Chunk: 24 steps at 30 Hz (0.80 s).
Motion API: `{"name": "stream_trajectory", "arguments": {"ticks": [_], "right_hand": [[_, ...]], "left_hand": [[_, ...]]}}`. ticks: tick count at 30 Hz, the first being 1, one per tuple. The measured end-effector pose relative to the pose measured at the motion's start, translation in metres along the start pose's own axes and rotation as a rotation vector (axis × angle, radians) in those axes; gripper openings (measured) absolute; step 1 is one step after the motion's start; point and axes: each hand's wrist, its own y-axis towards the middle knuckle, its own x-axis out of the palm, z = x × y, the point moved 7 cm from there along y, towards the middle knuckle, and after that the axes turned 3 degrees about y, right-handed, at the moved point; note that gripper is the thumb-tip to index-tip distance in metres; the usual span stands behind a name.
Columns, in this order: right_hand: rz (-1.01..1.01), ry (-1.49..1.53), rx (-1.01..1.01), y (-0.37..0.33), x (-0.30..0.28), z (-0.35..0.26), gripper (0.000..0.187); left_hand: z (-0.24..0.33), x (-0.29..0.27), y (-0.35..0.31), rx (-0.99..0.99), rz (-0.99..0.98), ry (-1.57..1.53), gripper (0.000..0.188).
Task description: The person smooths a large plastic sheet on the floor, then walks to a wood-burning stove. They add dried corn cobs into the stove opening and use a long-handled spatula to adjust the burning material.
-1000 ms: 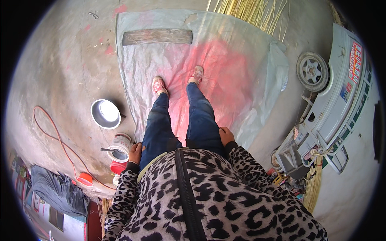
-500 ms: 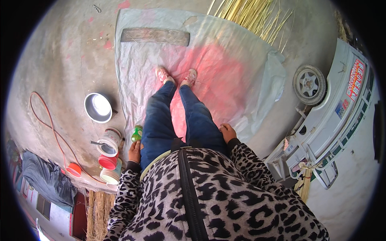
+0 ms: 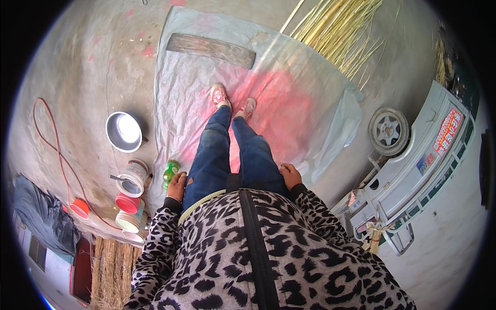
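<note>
My left hand [image 3: 177,186] hangs beside my left thigh, fingers loosely bent, nothing visible in it. Just beyond its fingertips is a green bottle or jar [image 3: 170,173], at the left edge of a pale plastic sheet [image 3: 186,103]; the hand does not appear to grip it. By my right thigh hangs my right hand [image 3: 291,174], its fingers relaxed and slightly bent, holding nothing I can see. My feet stand on the sheet, which is stained with pink-red powder or dye. Ahead of them lies a worn wooden board [image 3: 211,50].
On the left stand a metal basin [image 3: 124,131], stacked buckets [image 3: 133,178] and a red hose [image 3: 61,155]. Long pale stalks [image 3: 336,33] lie at the far right of the sheet. A three-wheeled vehicle [image 3: 413,160] with a wheel [image 3: 388,131] is at right; straw bundles [image 3: 111,271] are at lower left.
The view has turned a little, so the sheet and board appear tilted. My feet have shifted slightly. Both hands stay by my thighs, and the left appears a little nearer the leg.
</note>
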Motion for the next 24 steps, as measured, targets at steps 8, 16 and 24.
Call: {"name": "stream_trajectory", "arguments": {"ticks": [8, 16, 24], "right_hand": [[0.113, -0.043, -0.061, 0.019, -0.018, -0.083, 0.032], [-0.004, -0.388, -0.105, 0.045, -0.005, -0.133, 0.035], [-0.094, -0.343, -0.097, 0.084, -0.044, -0.165, 0.032]], "left_hand": [[-0.01, -0.02, 0.004, -0.304, 0.023, -0.32, 0.047], [-0.02, 0.0, -0.029, -0.427, 0.085, -0.401, 0.05], [0.021, 0.045, -0.033, -0.328, 0.135, -0.496, 0.04]]}}
